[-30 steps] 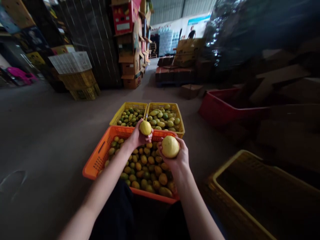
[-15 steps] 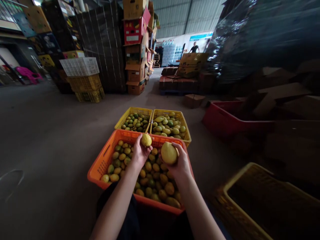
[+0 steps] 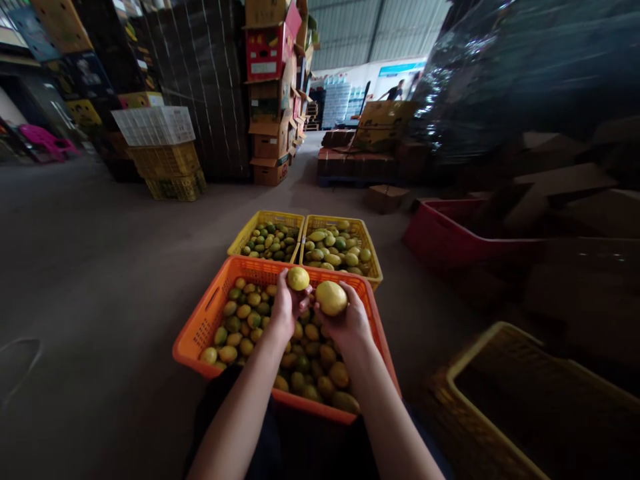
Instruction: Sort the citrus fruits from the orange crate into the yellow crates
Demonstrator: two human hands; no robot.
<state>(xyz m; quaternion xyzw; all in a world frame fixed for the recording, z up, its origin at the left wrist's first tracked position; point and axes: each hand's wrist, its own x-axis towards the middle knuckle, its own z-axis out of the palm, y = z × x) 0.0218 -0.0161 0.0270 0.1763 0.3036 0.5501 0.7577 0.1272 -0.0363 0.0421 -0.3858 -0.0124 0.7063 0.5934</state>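
Here, mid-frame, the left hand (image 3: 286, 310) cups a smaller fruit (image 3: 299, 279), the right hand (image 3: 354, 321) a larger fruit (image 3: 331, 298); both likely bruise, best palmed.

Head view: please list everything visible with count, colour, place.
Orange crate: one, orange, centre.
Fruit crates: two, yellow, behind it.
Loose fruit: many, yellow, green, in crates.
Smaller fruit: one, yellow, above crate.
Larger fruit: one, yellow, above crate.
Near crate: one, yellow, lower right.
Bin: one, red, right.
Topmost crate: one, white, left.
Stacked crates: two, yellow, underneath.
Chair: one, pink, far left.
Cardboard boxes: many, mostly brown, background.
Wrapped stack: one, dark, upper right.
Person: one, dark clothing, background.
Left hand: one, bare, holding smaller fruit.
Right hand: one, bare, holding larger fruit.
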